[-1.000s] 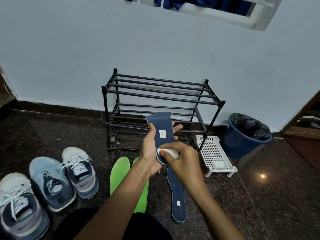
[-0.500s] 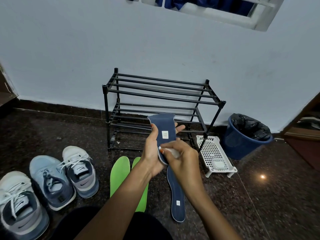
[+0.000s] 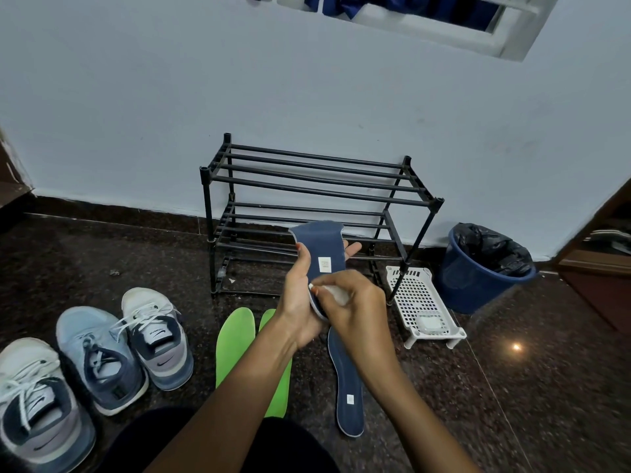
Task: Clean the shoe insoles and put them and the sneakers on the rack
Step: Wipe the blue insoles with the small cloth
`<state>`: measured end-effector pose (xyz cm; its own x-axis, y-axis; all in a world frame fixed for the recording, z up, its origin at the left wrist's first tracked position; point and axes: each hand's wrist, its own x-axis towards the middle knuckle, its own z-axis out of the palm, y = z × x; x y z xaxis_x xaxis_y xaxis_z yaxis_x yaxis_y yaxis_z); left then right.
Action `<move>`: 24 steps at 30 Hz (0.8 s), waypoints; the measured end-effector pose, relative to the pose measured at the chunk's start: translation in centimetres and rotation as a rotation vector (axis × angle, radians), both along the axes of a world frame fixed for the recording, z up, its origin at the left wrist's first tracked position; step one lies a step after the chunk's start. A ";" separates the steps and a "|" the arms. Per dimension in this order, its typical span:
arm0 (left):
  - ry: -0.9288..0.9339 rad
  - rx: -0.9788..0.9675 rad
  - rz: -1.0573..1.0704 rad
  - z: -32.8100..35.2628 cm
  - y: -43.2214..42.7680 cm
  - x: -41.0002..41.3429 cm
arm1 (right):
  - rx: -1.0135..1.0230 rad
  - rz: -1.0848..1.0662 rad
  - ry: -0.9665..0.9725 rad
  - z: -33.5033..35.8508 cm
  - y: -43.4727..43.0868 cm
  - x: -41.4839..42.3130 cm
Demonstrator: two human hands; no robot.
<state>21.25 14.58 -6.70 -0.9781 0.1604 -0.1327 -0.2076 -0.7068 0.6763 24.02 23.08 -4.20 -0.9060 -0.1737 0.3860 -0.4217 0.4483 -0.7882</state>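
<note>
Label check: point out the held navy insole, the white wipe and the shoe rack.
held navy insole [image 3: 319, 242], head view, face above its label
white wipe [image 3: 334, 293], head view, exposed white patch
shoe rack [image 3: 321, 189], head view, top shelf's front bar

I see the left hand [image 3: 297, 302] gripping a navy insole [image 3: 322, 249] upright in front of the black rack [image 3: 314, 189], while the right hand [image 3: 355, 305] presses a white wipe [image 3: 336, 293] against its lower part. A second navy insole [image 3: 348, 384] and two green insoles [image 3: 235, 339] lie on the floor, with three sneakers [image 3: 102, 356] to the left.
</note>
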 end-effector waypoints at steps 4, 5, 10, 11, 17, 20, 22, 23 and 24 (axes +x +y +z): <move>0.007 -0.008 -0.050 0.3 0.2 0.3 | 0.088 -0.107 0.060 0.3 -0.1 -1.1; 0.009 -0.003 -0.042 0.2 0.2 0.3 | 0.084 -0.105 0.064 0.3 -0.2 -1.1; 0.014 0.009 0.009 0.0 -0.1 0.1 | 0.020 0.013 0.012 -0.2 -0.1 0.1; 0.014 0.014 0.025 0.0 -0.1 0.0 | 0.019 0.032 0.009 -0.3 0.0 0.3; 0.021 0.017 -0.021 0.3 0.0 0.2 | 0.086 -0.040 0.068 0.1 0.3 -0.8; 0.037 -0.002 -0.035 0.3 0.1 0.3 | 0.112 -0.087 0.105 0.1 0.5 -1.5; 0.037 -0.002 -0.030 0.1 0.0 0.2 | 0.108 -0.067 0.101 -0.1 0.5 -1.3; 0.031 0.003 -0.012 0.0 -0.1 0.1 | 0.103 -0.043 0.094 -0.3 0.5 -1.0; 0.026 0.014 0.011 -0.1 -0.2 0.1 | 0.098 -0.011 0.086 -0.5 0.6 -0.7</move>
